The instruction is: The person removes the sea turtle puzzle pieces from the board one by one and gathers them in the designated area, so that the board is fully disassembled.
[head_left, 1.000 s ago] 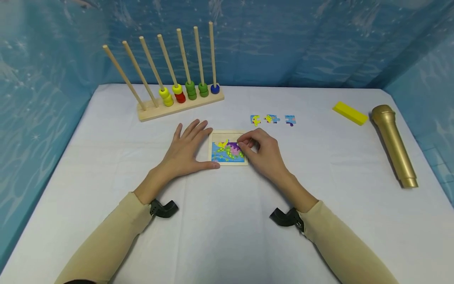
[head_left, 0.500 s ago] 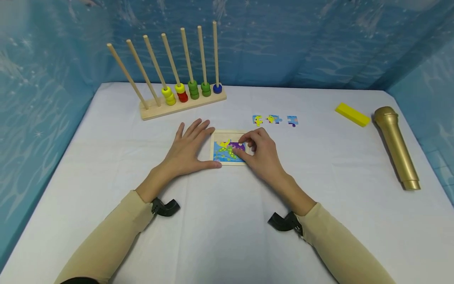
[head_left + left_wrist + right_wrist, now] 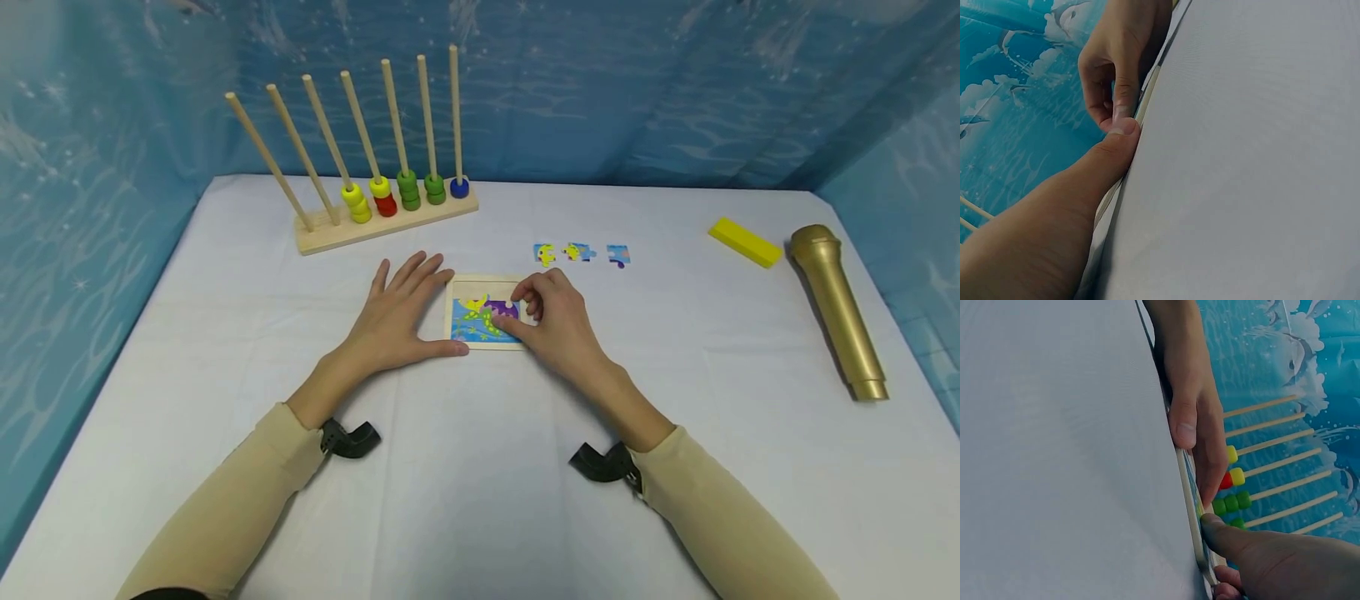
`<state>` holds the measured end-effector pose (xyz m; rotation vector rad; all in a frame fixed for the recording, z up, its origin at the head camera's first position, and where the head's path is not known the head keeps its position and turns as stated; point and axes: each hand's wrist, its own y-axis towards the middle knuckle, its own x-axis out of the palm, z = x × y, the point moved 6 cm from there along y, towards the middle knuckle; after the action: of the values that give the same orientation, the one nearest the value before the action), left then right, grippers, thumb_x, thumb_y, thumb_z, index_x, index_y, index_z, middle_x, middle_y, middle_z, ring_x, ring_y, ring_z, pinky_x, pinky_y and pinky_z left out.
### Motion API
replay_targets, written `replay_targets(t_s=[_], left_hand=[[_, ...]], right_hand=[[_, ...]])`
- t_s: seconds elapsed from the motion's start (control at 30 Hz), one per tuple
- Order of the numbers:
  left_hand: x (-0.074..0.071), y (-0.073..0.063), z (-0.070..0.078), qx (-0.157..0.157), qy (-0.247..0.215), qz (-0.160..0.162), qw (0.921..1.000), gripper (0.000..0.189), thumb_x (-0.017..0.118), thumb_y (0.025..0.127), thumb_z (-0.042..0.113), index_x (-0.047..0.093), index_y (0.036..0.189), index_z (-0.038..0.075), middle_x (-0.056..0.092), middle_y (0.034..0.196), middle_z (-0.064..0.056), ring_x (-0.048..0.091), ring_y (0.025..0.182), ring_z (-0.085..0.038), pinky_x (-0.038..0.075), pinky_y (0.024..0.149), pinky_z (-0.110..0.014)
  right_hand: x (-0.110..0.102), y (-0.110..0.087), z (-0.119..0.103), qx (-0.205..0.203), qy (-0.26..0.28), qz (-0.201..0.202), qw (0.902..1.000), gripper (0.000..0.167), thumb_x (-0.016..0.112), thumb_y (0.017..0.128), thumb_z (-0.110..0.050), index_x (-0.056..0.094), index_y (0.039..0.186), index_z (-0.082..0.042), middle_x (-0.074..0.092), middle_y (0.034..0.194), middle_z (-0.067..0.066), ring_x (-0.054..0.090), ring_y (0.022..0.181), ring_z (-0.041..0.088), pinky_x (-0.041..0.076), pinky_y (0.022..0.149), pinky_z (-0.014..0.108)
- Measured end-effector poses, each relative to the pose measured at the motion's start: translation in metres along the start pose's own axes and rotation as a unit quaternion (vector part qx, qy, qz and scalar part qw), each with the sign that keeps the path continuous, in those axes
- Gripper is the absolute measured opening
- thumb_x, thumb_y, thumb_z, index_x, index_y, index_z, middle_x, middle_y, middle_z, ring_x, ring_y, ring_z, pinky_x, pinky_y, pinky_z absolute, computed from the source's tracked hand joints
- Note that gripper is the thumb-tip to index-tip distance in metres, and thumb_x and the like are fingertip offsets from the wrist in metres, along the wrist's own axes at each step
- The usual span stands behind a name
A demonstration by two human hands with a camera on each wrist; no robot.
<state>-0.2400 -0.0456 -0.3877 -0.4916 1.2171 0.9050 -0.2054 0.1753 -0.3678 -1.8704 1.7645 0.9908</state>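
Observation:
A small wooden jigsaw frame (image 3: 486, 346) lies on the white cloth; its lower part holds a blue, green and purple picture, and bare wood shows along the top. My left hand (image 3: 385, 325) is spread at its left side, index fingertip at the upper left corner, thumb on the lower edge. My right hand (image 3: 558, 321) is over the right side, its thumb (image 3: 1219, 532) pressing on the picture. The index finger stands apart from the thumb near the purple piece (image 3: 504, 309), other fingers curled by the right edge. No loose piece shows between them.
Three loose jigsaw pieces, including a blue one (image 3: 618, 254), lie behind the frame. A wooden bead counter (image 3: 386, 225) with upright rods stands at the back left. A yellow block (image 3: 745, 242) and a gold microphone (image 3: 837, 312) lie to the right.
My right thumb has shifted left onto the picture, and the thumb and index finger have spread apart. The left hand keeps its place on the frame. The head view has shifted slightly.

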Motion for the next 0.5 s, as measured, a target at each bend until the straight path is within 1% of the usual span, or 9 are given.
replay_targets(t_s=[0.13,0.27,0.4,0.5], left_hand=[[0.0008,0.0015,0.0004,0.001,-0.001,-0.004,1.0,0.109,0.072,0.078,0.08,0.038,0.163,0.021,0.023,0.176,-0.003,0.009,0.165,-0.027,-0.002,0.129,-0.065],[0.0004,0.0017,0.0011,0.002,-0.005,-0.007,1.0,0.109,0.072,0.078,0.08,0.039,0.163,0.021,0.024,0.176,-0.004,0.009,0.165,-0.027,-0.002,0.129,-0.065],[0.0001,0.0007,0.0007,0.002,-0.005,-0.004,1.0,0.109,0.073,0.078,0.079,0.039,0.163,0.02,0.024,0.176,-0.004,0.01,0.165,-0.028,-0.002,0.129,-0.065],[0.0003,0.0,0.0,0.003,-0.006,-0.001,1.0,0.108,0.072,0.078,0.079,0.039,0.163,0.021,0.024,0.176,-0.005,0.01,0.165,-0.028,-0.001,0.129,-0.066]], right_hand=[[-0.0002,0.0004,0.0022,0.02,-0.014,-0.011,0.9996,0.041,0.09,0.087,-0.029,0.066,0.108,-0.003,0.05,0.1,0.011,0.051,0.088,0.023,0.04,0.077,0.034],[0.0006,0.0027,0.0039,0.036,-0.017,-0.029,0.9988,0.042,0.089,0.087,-0.029,0.065,0.109,-0.003,0.049,0.099,0.011,0.049,0.089,0.024,0.039,0.077,0.034],[0.0013,0.0051,0.0039,0.037,-0.01,-0.039,0.9985,0.043,0.09,0.086,-0.027,0.063,0.11,-0.003,0.049,0.099,0.011,0.048,0.089,0.024,0.039,0.076,0.034],[0.0011,0.0055,0.0034,0.032,0.003,-0.035,0.9989,0.043,0.091,0.085,-0.024,0.063,0.109,-0.003,0.05,0.098,0.011,0.049,0.088,0.023,0.039,0.076,0.034]])
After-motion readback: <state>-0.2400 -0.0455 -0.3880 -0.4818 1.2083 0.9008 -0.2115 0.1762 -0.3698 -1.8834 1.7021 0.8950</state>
